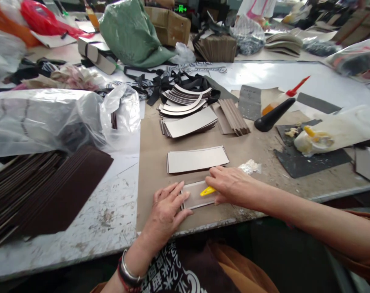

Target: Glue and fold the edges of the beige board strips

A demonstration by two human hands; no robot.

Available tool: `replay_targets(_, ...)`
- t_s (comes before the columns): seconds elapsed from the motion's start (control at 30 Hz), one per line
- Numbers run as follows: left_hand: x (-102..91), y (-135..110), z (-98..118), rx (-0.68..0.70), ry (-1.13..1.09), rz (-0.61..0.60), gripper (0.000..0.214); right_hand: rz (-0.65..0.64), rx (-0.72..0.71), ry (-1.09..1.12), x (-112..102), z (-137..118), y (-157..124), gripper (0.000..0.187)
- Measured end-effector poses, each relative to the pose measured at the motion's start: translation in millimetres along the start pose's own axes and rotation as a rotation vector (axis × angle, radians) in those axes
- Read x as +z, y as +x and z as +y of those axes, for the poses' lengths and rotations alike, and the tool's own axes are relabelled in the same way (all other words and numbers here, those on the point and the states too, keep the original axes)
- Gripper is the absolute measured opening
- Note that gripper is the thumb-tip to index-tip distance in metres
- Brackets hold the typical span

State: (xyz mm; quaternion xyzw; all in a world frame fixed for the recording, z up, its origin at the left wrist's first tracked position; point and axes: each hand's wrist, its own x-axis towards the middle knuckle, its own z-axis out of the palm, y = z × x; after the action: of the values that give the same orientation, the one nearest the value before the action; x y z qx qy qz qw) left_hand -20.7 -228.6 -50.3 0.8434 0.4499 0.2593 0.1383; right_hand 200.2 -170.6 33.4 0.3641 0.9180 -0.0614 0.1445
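My left hand (166, 207) lies flat with fingers stretched out, pressing the left end of a small grey card piece (196, 196) near the table's front edge. My right hand (230, 185) is closed around a yellow plastic tool (208, 191), whose tip rests on the same card. Just beyond them sits a thin stack of rectangular grey cards (197, 159) on the brown paper mat (151, 171).
Further back are stacks of curved and straight card pieces (186, 110), brown strips (233, 116), a black cone-shaped tool (273, 116), a glue bottle with a red tip (282, 97) and a glue-smeared pad (309, 158). Dark brown sheets (50, 191) and a plastic bag (50, 118) fill the left.
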Motion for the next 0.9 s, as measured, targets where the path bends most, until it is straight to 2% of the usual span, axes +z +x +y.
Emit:
replay_targets(0.13,1.5,-0.7,-3.1,0.026,0.023,0.002,0.033,0.050,0.084,0.024,-2.9,7.7,-15.3,0.048)
replay_targets(0.2,1.9,-1.0,-4.3,0.034,0.023,0.006,0.033,0.116,0.160,0.040,0.1,17.1,-31.6,0.043)
replay_targets(0.3,2.1,-1.3,-5.2,0.040,0.014,0.016,0.032,0.181,0.264,0.098,12.0,34.0,-58.6,0.032)
replay_targets(0.4,2.3,-1.4,-5.8,0.039,0.009,0.017,0.032,0.187,0.308,0.216,27.1,47.2,-76.0,0.036)
replay_targets(0.6,3.7,-1.6,-7.8,0.043,0.022,0.013,0.031,0.178,0.301,0.373,46.1,56.8,-76.2,0.052)
replay_targets(0.9,3.4,-1.0,-8.5,0.072,0.041,0.026,0.030,0.128,0.279,0.373,53.8,58.8,-70.8,0.048)
